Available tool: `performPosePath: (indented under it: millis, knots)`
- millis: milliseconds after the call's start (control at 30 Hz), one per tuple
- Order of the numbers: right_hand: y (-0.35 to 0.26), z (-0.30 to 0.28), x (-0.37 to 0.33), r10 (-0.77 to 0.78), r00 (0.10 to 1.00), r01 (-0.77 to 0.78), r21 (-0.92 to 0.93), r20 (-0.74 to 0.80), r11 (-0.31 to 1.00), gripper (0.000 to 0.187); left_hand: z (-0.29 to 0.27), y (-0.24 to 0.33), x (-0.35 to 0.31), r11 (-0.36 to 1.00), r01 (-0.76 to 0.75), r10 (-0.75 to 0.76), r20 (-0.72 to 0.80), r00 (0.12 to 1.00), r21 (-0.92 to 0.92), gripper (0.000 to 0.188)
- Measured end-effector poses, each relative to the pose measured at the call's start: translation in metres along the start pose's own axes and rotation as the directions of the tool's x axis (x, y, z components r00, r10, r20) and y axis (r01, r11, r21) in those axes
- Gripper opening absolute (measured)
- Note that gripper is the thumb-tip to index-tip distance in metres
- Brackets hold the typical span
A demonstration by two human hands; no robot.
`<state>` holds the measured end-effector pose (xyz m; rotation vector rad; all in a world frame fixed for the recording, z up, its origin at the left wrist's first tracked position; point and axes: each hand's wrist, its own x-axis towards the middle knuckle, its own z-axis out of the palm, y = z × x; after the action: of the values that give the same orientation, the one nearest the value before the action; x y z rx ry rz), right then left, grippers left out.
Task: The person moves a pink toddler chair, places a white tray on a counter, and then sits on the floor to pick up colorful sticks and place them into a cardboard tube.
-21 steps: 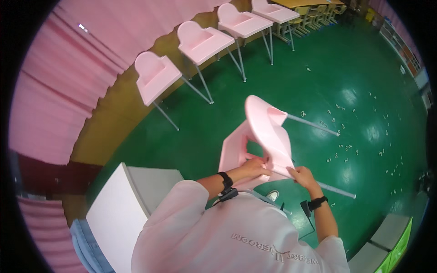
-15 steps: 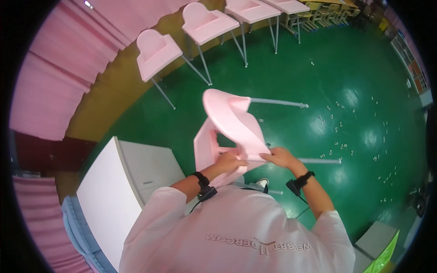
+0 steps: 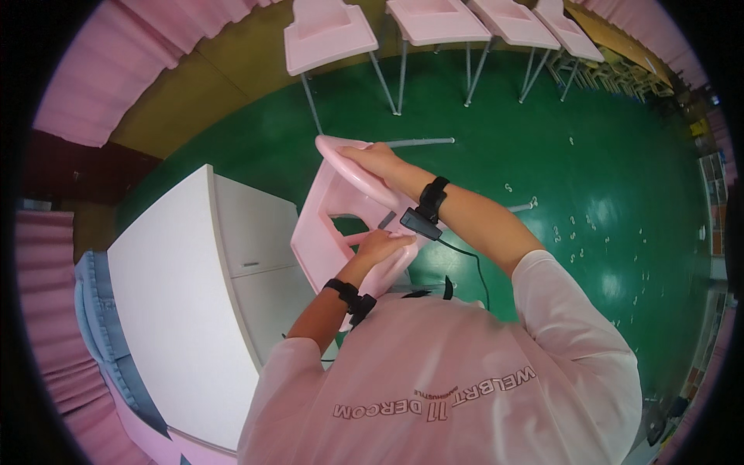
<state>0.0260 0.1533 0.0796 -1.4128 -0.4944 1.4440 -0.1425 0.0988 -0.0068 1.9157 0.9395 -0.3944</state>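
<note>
Tipped on its side in front of my body is a pink plastic high chair (image 3: 311, 239) with grey metal legs pointing right. My left hand (image 3: 380, 248) is closed on the near edge of its seat, beside an opening in the plastic. Farther off, my right hand (image 3: 373, 163) wraps over the curved pink rim, its thumb lying along the top. Each wrist wears a black strap with a small device. The right forearm and its device cover part of the chair, and some of the legs are hidden.
A white cabinet (image 3: 182, 271) stands close on my left, near the chair. Several more pink high chairs (image 3: 329, 39) line the far wall by pink curtains (image 3: 116, 70). Small white marks (image 3: 573, 236) dot the green floor (image 3: 496, 101) to the right.
My right hand has shifted from the chair's right side to its far rim. The chair has turned and moved left, and my view has swung so the cabinet appears larger.
</note>
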Motion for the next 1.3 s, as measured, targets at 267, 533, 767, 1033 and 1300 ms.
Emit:
performPosePath:
  millis: [267, 533, 767, 1033, 1300]
  knots:
    - [-0.004, -0.016, 0.088, 0.024, 0.979, -0.046, -0.108, -0.204, 0.993, 0.054, -0.066, -0.155, 0.033, 0.257, -0.210, -0.074, -0.236, 0.969, -0.943, 0.042]
    - [0.013, -0.014, 0.078, 0.048, 0.994, -0.049, -0.015, -0.099, 0.999, 0.048, 0.004, -0.311, 0.003, 0.172, 0.328, -0.858, 0.022, 0.513, -0.929, 0.086]
    - [-0.030, -0.057, 0.056, 0.104, 0.991, -0.120, 0.207, 0.087, 0.971, 0.042, 0.064, -0.259, 0.000, 0.014, 0.175, -0.707, 0.114, 0.698, -0.984, 0.111]
    - [-0.106, -0.116, 0.046, 0.160, 0.975, -0.175, 0.094, 0.154, 0.980, 0.042, 0.102, -0.201, 0.012, -0.040, -0.191, -0.657, -0.118, 0.745, -0.981, 0.085]
    - [-0.181, -0.172, 0.075, 0.007, 0.923, -0.087, 0.190, 0.385, 0.978, 0.060, 0.035, -0.100, -0.030, 0.467, 0.039, -0.842, -0.431, 0.325, -0.883, 0.070]
